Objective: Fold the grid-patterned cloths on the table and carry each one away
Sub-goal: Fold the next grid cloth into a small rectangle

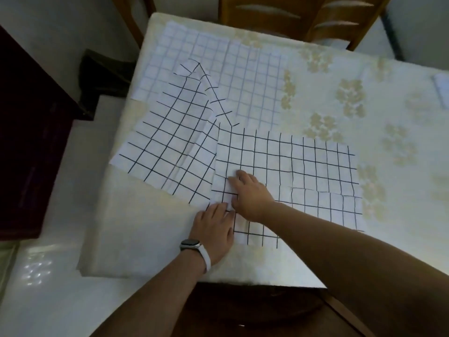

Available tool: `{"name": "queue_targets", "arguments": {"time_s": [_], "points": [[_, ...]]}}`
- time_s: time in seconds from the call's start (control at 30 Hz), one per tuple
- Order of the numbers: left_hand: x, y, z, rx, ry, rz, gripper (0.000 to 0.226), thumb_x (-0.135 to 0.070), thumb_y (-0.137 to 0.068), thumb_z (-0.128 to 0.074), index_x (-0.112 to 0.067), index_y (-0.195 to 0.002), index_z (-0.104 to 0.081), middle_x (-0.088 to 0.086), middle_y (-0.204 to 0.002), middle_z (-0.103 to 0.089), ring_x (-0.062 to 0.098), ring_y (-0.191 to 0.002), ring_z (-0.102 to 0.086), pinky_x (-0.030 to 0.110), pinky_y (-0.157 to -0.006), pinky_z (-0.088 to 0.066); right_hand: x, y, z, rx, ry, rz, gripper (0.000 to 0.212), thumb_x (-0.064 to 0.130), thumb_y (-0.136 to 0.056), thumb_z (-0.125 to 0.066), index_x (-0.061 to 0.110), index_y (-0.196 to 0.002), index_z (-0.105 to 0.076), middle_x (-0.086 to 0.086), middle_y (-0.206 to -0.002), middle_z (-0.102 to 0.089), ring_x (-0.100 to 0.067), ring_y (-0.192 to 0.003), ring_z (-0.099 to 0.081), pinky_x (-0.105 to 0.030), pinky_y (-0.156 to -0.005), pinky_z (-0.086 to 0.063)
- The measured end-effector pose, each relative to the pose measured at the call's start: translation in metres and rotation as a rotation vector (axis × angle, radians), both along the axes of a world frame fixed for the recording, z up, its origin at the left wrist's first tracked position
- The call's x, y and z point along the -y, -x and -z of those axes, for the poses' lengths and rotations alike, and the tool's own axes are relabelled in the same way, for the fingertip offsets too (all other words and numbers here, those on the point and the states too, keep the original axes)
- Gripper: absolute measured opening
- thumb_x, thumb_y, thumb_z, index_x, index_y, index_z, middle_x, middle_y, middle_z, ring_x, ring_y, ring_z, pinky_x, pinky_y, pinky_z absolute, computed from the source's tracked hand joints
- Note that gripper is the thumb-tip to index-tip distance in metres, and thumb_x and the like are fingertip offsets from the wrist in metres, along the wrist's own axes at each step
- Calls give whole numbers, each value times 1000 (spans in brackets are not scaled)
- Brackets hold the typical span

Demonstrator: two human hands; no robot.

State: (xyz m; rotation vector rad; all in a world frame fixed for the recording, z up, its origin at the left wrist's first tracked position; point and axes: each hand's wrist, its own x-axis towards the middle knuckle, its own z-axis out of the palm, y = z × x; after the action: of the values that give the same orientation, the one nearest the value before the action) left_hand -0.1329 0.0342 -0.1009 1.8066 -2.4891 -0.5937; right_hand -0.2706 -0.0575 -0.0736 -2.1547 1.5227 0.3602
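Observation:
Three white grid-patterned cloths lie on the table. The nearest one [303, 166], with black lines, is folded over on itself near the front edge. My left hand [213, 227], with a watch on its wrist, lies flat on this cloth's near left corner. My right hand [250, 193] presses flat on the folded layer just beyond it. A second black-lined cloth [170, 142] lies rumpled to the left, one corner turned up. A pale blue-lined cloth [243, 76] lies spread flat at the back.
The table [364, 105] wears a cream covering with a floral print. A wooden chair [303, 18] stands at the far side and another chair seat [255, 310] is just below me. Dark furniture [29, 142] stands on the left. A small white object [441, 86] lies at the right edge.

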Motion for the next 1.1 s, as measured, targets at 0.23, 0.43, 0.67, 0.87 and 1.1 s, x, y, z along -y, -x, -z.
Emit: {"name": "queue_targets", "arguments": {"time_s": [0.23, 0.43, 0.67, 0.87, 1.1], "points": [[17, 4, -15, 33, -12, 7, 32, -36, -81, -48, -23, -108, -59, -2, -115, -55, 22, -105, -52, 39, -81, -43, -15, 40, -15, 61, 7, 169, 60, 32, -92, -51, 19, -148, -33, -6, -156, -28, -26, -140, -30, -43, -113, -30], [42, 31, -21, -32, 8, 33, 32, -35, -82, -46, -21, -104, -65, -2, -110, -58, 23, -102, -55, 38, -82, -45, -25, 120, -27, 74, 28, 283, 53, 33, -94, -49, 20, -145, -40, -4, -152, -34, -24, -136, -36, -43, -112, -33], [120, 72, -30, 48, -3, 115, 35, -35, -90, -45, -20, -119, -57, -1, -121, -54, 20, -110, -48, 35, -87, -44, 14, 202, -29, 46, 35, 318, 53, 35, -94, -50, 17, -144, -42, -5, -149, -38, -26, -131, -41, -42, -107, -38], [194, 91, -36, 173, -79, 45, 35, -34, -90, -46, -17, -120, -54, 4, -123, -52, 25, -112, -47, 39, -89, -45, 68, 231, -24, 13, 24, 274, 50, 25, -92, -49, 13, -141, -43, -8, -144, -41, -30, -127, -42, -38, -100, -38], [250, 103, -31, 290, -117, 79, 53, -36, -88, -48, -17, -137, -38, 7, -141, -39, 28, -124, -40, 44, -98, -41, 125, 219, -12, 20, 53, 160, 48, 25, -91, -49, 11, -136, -44, -13, -137, -44, -32, -123, -44, -43, -98, -42]]}}
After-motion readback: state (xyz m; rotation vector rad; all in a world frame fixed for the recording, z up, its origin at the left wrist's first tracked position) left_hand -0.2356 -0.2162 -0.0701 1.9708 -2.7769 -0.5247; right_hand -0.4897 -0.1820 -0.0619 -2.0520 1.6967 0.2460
